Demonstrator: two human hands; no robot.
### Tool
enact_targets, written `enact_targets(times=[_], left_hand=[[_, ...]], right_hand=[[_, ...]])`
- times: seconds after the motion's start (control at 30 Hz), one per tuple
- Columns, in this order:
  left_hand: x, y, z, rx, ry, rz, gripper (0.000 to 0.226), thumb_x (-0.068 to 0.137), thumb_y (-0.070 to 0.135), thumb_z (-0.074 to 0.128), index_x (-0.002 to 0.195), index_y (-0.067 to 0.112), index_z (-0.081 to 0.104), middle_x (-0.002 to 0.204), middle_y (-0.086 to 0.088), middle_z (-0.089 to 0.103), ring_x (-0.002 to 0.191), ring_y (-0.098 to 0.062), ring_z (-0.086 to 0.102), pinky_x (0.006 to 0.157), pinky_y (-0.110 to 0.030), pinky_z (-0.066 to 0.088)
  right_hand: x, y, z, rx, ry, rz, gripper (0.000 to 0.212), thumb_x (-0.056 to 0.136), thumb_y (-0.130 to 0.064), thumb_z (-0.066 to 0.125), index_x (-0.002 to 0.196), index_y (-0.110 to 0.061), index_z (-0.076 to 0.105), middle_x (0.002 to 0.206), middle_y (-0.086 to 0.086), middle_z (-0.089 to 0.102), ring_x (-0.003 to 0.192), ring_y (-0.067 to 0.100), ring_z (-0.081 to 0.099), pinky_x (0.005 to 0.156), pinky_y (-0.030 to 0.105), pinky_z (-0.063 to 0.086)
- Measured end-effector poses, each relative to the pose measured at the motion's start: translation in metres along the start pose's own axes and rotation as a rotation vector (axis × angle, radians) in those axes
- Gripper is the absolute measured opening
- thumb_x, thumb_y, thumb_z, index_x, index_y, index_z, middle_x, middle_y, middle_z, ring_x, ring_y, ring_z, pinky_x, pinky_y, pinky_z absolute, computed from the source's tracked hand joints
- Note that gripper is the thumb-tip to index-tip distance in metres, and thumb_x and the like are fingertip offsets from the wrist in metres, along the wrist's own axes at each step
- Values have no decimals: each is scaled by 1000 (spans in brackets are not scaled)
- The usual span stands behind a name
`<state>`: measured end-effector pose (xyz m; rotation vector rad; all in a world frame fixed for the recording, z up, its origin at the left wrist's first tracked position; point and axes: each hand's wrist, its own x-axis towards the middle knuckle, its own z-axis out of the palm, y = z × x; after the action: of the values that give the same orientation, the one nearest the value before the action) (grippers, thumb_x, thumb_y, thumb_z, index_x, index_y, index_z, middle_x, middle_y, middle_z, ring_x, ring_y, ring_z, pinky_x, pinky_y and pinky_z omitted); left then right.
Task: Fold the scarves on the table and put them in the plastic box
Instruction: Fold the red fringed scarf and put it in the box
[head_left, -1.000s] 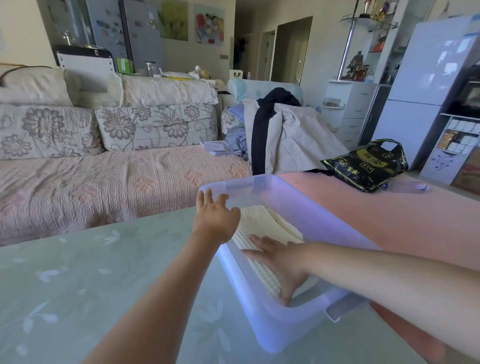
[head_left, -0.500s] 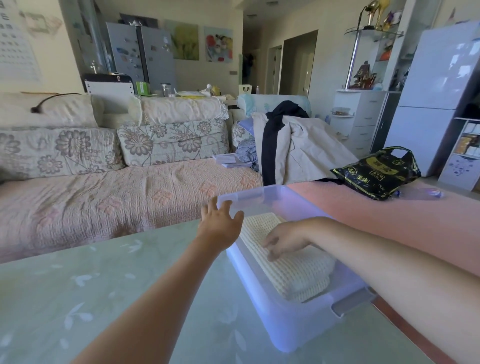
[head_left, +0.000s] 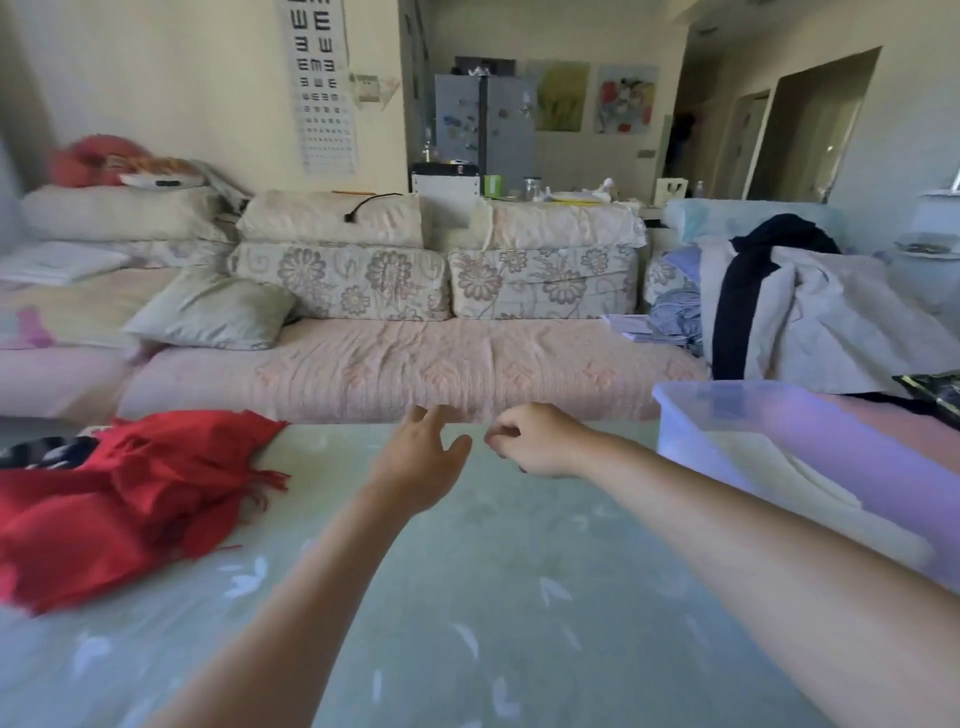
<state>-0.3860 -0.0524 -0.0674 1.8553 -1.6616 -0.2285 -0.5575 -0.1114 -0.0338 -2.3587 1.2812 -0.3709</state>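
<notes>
Status: one cream scarf (head_left: 753, 462) lies folded inside the box (head_left: 852, 457), which stands at the right end of the table (head_left: 493, 597); that part of the task is judged complete. One red scarf (head_left: 114, 514) lies unfolded in a loose heap with its fringe spread out, at the left end of the table, well apart from the box. A dark patterned cloth (head_left: 36, 449) shows just behind the red scarf at the left edge; whether it is another scarf cannot be told. Left to do, as judged from this layout: fold the red scarf, carry it across the table and lay it in the box on the cream one. Left hand (head_left: 415, 462): held above the middle of the table, fingers (head_left: 423, 415) spread and relaxed, thumb out to the right, holding nothing. Right hand (head_left: 535, 441): just beside the left hand, fingers (head_left: 501, 431) loosely curled toward the thumb, with nothing visible between them. Neither hand touches a scarf. The red scarf lies to the left of both hands, nearer to the left hand, with a strip of bare table between its fringe and the left fingers. The box and the cream scarf lie to the right of the right hand, also clear of it.
</notes>
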Motion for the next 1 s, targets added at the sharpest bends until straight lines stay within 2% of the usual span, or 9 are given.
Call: enact_targets(times=[0.2, 0.4, 0.5, 0.6, 0.7, 0.77, 0.83, 0.9, 1.0], left_hand=[[-60, -164, -76, 102, 41, -212, 41, 89, 40, 55, 129, 29, 57, 122, -1, 57, 115, -23, 54, 99, -34, 43], [-113, -290, -125, 277, 201, -355, 47, 88, 38, 56, 133, 26, 55, 128, -2, 57, 117, -29, 50, 96, -41, 44], [-127, -335, -128, 250, 290, -347, 50, 87, 31, 61, 136, 21, 54, 132, -4, 56, 117, -31, 50, 96, -41, 41], [-123, -360, -130, 193, 307, -316, 55, 87, 29, 62, 140, 18, 50, 138, -3, 52, 124, -29, 45, 102, -39, 39], [-116, -380, -129, 187, 411, -256, 60, 81, 23, 69, 138, 15, 53, 140, -9, 51, 129, -33, 43, 107, -44, 40], [-113, -395, -127, 164, 439, -298, 69, 80, 24, 70, 145, 21, 45, 150, -12, 41, 137, -35, 34, 112, -45, 32], [-109, -401, -126, 42, 398, -361, 74, 85, 27, 65, 151, 31, 32, 157, -6, 30, 142, -30, 27, 113, -42, 29], [-103, -398, -125, 11, 387, -352, 74, 87, 27, 61, 152, 35, 27, 158, 0, 29, 142, -25, 29, 111, -41, 32], [-99, -385, -125, 73, 411, -325, 74, 87, 27, 60, 152, 33, 27, 157, 1, 31, 142, -25, 30, 111, -44, 33]], right_hand=[[49, -120, 123, -3, -166, -110, 32, 100, -33, 49, 99, -6, 66, 84, 2, 60, 76, 19, 56, 65, 28, 39], [104, -216, 235, -36, -181, -230, 29, 97, -35, 55, 121, -22, 66, 115, -1, 62, 108, 19, 60, 91, 27, 45], [135, -249, 279, -131, -155, -303, 48, 96, -40, 56, 141, -25, 49, 148, 3, 38, 131, 24, 48, 110, 36, 38], [166, -282, 302, -159, -84, -327, 67, 97, -36, 55, 155, -28, 23, 164, 6, 6, 141, 31, 39, 113, 43, 36], [199, -307, 310, -253, 31, -330, 78, 98, -35, 54, 159, -30, 6, 162, 12, 18, 134, 36, 46, 106, 44, 42], [219, -316, 312, -258, 60, -306, 66, 98, -30, 54, 156, -26, 23, 144, 15, 48, 124, 36, 56, 98, 41, 46], [233, -318, 316, -236, 74, -325, 32, 98, -25, 50, 128, -22, 61, 126, 11, 65, 116, 34, 61, 93, 37, 48], [234, -314, 320, -228, 73, -366, 25, 99, -25, 47, 109, -20, 69, 117, 9, 69, 112, 32, 61, 91, 37, 48], [222, -300, 325, -216, 84, -418, 28, 100, -19, 44, 114, -15, 68, 118, 13, 66, 114, 34, 57, 95, 38, 44]])
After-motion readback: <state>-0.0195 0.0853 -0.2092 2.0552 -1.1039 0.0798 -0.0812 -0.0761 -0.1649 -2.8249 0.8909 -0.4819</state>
